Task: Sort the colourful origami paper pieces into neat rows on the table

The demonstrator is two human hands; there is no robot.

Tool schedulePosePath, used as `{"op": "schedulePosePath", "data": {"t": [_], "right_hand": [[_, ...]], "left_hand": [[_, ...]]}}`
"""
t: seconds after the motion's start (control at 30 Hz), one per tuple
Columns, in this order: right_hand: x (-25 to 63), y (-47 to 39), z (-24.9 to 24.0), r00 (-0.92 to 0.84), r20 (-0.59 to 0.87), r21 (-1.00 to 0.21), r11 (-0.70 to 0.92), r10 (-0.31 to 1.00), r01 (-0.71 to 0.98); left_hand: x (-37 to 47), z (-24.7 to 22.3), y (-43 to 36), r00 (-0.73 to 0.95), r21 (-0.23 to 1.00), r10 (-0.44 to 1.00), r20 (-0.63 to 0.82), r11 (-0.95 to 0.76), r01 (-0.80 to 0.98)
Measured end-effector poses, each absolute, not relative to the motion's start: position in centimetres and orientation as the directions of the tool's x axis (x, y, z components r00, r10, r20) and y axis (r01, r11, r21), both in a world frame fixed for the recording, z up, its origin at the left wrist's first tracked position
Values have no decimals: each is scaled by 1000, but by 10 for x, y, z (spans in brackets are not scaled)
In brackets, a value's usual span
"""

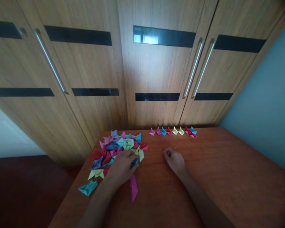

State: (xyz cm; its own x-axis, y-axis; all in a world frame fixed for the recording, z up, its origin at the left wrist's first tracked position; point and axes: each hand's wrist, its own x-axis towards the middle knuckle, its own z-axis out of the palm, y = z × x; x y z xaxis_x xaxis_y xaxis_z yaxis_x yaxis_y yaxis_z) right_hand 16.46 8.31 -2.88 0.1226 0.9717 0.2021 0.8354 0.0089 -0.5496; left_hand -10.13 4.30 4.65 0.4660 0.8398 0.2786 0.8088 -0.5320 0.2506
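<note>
My left hand (123, 166) reaches over the near right side of a pile of folded paper boats (106, 155) in pink, red, blue, green and yellow. Its thumb and fingers are closed around a blue paper boat (134, 163), partly hidden by the hand. Just below that hand a magenta folded paper piece (133, 189) lies on the wooden table. My right hand (175, 160) rests on the table further right, fingers curled in and nothing visible in them. Beyond it, along the far edge, stands a row of small paper boats (169, 131) in pink, blue, red and yellow.
The brown table (218, 177) backs onto a wooden wardrobe (152, 69) with long metal handles. A teal paper boat (88, 188) lies apart, close to the table's left edge. On the right rises a pale blue wall (263, 114).
</note>
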Motion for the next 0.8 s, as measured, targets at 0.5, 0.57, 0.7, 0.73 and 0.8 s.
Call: {"op": "schedulePosePath", "data": {"t": [0.5,0.57,0.7,0.73,0.8], "right_hand": [[164,81,-29,98,221,-542,39,970,839],[164,81,-28,95,220,-542,41,971,839],[164,81,-28,93,224,-541,44,970,840],[165,81,-27,95,226,-542,44,969,839],[164,80,-26,83,235,-561,66,968,826]], "left_hand": [[-102,39,45,511,245,835,202,-549,799],[-102,40,45,515,246,838,182,-546,801],[-99,42,46,509,250,844,170,-537,806],[-98,42,45,509,253,841,181,-540,803],[-94,43,45,511,264,831,219,-555,789]]}}
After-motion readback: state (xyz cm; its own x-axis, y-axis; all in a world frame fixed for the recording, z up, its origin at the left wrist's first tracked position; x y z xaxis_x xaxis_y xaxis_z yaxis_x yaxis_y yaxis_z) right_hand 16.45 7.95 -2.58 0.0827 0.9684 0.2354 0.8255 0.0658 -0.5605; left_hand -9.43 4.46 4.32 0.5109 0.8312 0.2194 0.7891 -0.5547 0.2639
